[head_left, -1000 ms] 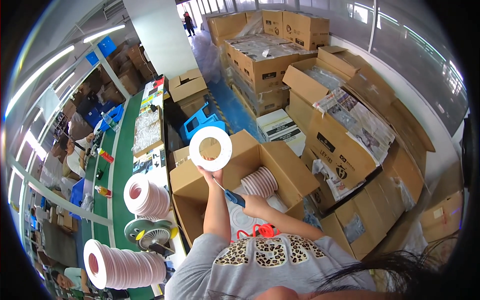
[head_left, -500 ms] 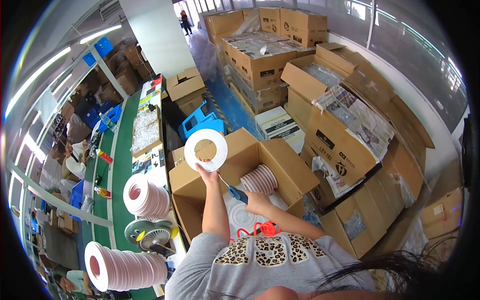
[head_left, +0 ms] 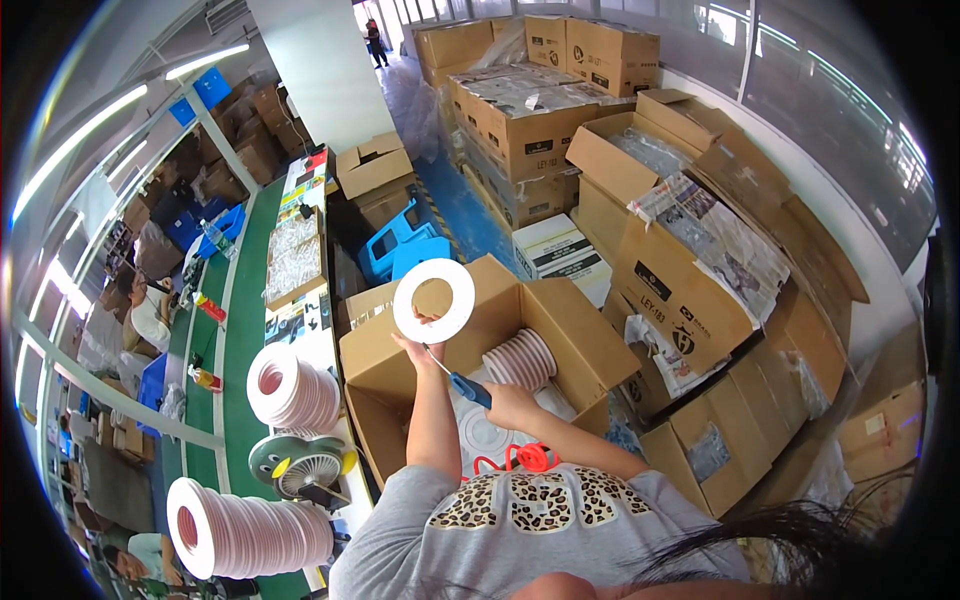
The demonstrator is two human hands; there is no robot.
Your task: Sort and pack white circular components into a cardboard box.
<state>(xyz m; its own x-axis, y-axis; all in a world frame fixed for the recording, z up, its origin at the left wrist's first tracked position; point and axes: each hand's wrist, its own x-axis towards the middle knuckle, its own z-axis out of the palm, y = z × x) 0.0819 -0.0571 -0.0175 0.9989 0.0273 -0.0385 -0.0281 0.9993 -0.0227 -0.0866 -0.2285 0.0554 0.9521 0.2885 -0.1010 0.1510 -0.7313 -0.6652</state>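
A long green-topped workbench (head_left: 250, 300) is bordered by an open cardboard carton (head_left: 580, 325), whose flaps are spread so that its mouth is left unobstructed. Along the bench's near side, a tall stack of white rings (head_left: 265, 540) and a shorter ring stack (head_left: 312, 398) are gathered face to face, an arrangement by which many pieces are probably kept within reach in little space. Between them a bird-faced desk fan (head_left: 302, 477) is set, its grille turned toward the worker. A further banded stack (head_left: 525, 362) is contained in the carton. Above the carton, a single flat white ring (head_left: 462, 302) is raised, its face fully presented; it is pinched at the lower rim by the left hand (head_left: 420, 352), a grip by which most of the surface is left uncovered. A blue-handled tool (head_left: 468, 389), likely an air blow gun, is clasped in the right hand (head_left: 512, 408), its thin nozzle angled toward the ring's lower edge. A red coiled hose (head_left: 538, 458) is seen near the shirt; its connection is hidden.
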